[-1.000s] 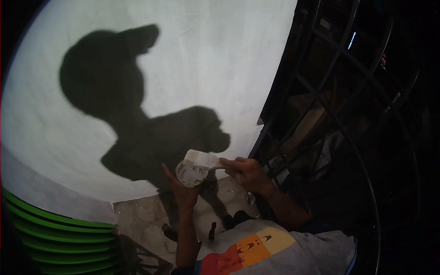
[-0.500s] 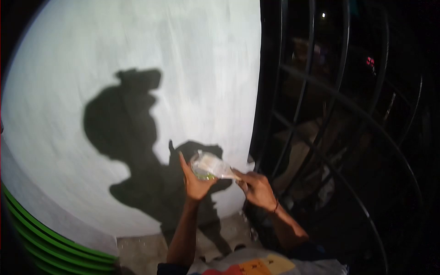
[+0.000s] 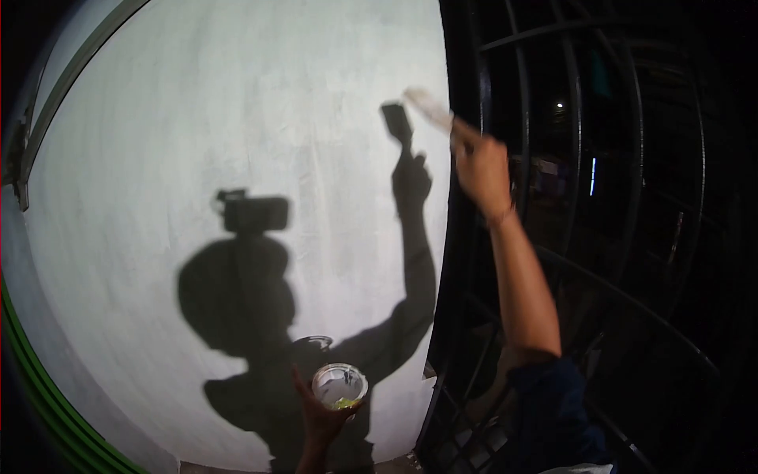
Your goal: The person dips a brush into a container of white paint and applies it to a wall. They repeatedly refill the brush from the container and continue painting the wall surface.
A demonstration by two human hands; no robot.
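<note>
A person's raised right hand (image 3: 478, 164) grips the handle of a flat, pale-bristled paintbrush (image 3: 427, 106), fingers closed around it, with the blurred brush head held high against the right edge of a rough white plastered wall (image 3: 237, 118), just beside a black metal grille (image 3: 584, 158) that fills the dark right side of the view. The bare forearm runs down from the hand to a dark blue sleeve (image 3: 553, 403) at the bottom of the frame. Low in the view, the left hand (image 3: 320, 419) is wrapped around a small clear plastic cup (image 3: 339, 385), holding it upright from below and behind; a little greenish liquid shows at the cup's bottom. The cup sits well below and to the left of the brush, in front of the wall. The wall carries the sharp shadow (image 3: 245, 300) of the person's head, a camera above it, the lifted arm and the brush. A green band (image 3: 47, 395) curves along the lower left edge.
</note>
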